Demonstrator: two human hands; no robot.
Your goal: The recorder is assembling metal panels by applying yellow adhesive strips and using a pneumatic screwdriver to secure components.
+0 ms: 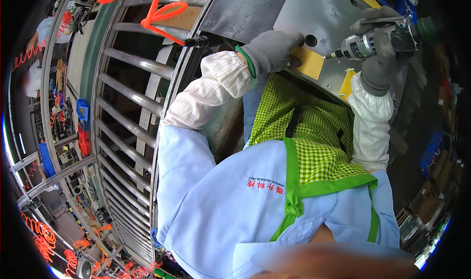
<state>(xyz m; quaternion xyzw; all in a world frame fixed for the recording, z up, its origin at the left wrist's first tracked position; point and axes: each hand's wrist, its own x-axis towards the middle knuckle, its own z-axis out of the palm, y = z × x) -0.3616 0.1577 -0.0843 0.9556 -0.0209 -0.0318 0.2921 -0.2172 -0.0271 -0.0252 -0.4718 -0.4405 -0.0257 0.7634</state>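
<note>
Gloved right hand gripping screwdriver, left hand seemingly pressing yellow plate

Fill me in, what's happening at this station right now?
A person in a light blue jacket and green checked apron leans over a grey metal panel. The right hand, in a grey glove, grips a powered screwdriver with its bit pointing at a yellow plate on the panel. The gloved left hand presses on that plate beside a round black hole. A roller conveyor runs along the person's left, with orange coiled air hoses hanging above it.
</note>
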